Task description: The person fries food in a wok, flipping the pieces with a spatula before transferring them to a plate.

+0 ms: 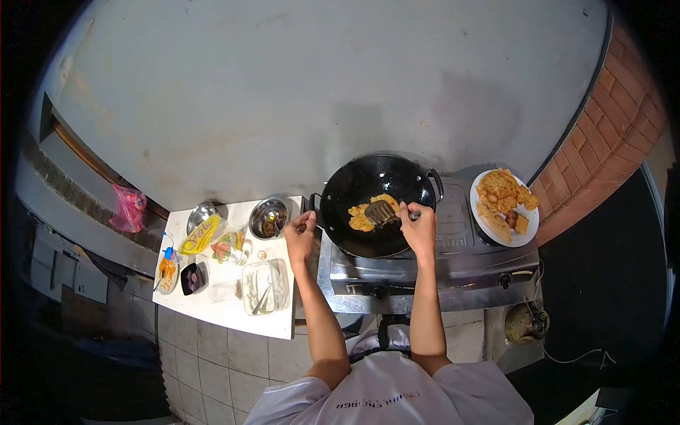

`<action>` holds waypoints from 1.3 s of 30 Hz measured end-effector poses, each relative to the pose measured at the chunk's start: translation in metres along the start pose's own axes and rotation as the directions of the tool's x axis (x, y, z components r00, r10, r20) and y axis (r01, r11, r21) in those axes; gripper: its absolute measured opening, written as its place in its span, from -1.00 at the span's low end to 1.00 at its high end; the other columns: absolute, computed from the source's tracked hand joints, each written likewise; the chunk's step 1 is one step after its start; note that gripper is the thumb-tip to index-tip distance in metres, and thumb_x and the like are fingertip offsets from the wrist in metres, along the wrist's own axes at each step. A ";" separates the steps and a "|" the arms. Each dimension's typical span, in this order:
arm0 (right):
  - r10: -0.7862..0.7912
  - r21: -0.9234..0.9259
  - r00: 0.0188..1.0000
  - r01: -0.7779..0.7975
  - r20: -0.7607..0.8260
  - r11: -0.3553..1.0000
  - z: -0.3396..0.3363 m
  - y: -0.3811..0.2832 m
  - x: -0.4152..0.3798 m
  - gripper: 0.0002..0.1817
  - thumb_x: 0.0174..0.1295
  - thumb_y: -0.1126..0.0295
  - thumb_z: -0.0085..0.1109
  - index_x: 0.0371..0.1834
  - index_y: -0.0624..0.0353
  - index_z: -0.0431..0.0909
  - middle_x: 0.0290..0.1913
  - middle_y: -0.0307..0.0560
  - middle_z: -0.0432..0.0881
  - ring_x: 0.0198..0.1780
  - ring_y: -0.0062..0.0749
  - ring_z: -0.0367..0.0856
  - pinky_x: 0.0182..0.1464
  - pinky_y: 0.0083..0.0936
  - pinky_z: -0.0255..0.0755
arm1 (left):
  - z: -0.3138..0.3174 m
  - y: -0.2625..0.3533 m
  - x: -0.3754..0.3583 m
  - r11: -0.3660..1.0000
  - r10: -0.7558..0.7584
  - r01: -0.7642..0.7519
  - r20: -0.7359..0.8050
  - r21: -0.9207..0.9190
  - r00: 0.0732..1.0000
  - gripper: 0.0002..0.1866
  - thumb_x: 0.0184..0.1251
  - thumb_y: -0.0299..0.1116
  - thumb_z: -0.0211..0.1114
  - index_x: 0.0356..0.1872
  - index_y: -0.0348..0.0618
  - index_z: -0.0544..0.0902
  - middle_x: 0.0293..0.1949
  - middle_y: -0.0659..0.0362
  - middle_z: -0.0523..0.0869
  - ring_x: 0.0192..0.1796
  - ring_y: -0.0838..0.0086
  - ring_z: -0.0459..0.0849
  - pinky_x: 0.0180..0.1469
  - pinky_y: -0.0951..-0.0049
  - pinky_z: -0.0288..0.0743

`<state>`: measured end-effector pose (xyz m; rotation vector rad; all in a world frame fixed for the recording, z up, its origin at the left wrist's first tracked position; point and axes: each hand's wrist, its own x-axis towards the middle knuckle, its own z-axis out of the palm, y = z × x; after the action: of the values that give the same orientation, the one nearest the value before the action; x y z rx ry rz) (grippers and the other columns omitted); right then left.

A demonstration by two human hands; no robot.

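A black wok (382,166) sits on the left part of the stove. My left hand (301,235) is closed at its left-side handle (314,204). In my right hand (419,227) is a dark slotted spatula (380,212), its blade over the food in the wok. That food is a yellow-orange fried piece (362,218), like an omelette or fritter, partly covered by the blade. The spatula's handle is mostly hidden by my fingers.
A white plate (525,235) of fried food stands on the stove's right side (464,265). Left, a white table (273,326) carries metal bowls (269,218), a yellow-labelled pouch (200,235), a black bowl (191,279) and a clear container (263,287). A gas cylinder (524,324) stands below right.
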<state>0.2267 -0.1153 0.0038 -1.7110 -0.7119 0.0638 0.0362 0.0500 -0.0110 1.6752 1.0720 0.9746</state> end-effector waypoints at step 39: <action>0.091 -0.050 0.995 -0.092 -0.027 0.994 0.014 0.015 0.014 -0.73 0.12 0.44 0.10 -0.69 0.36 0.49 -0.70 0.08 0.50 -0.68 -0.20 0.48 -0.49 -0.35 0.31 | 0.005 -0.016 0.030 0.994 -0.001 0.016 -0.140 0.107 0.990 -0.65 0.17 -0.27 0.32 -0.21 -0.43 0.66 -0.48 0.05 0.70 -0.42 0.52 0.61 -0.27 0.49 0.48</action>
<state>0.2388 -0.0977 -0.0090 -1.7899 -0.6208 0.0886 0.0467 0.0807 -0.0226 1.7072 1.2423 1.0576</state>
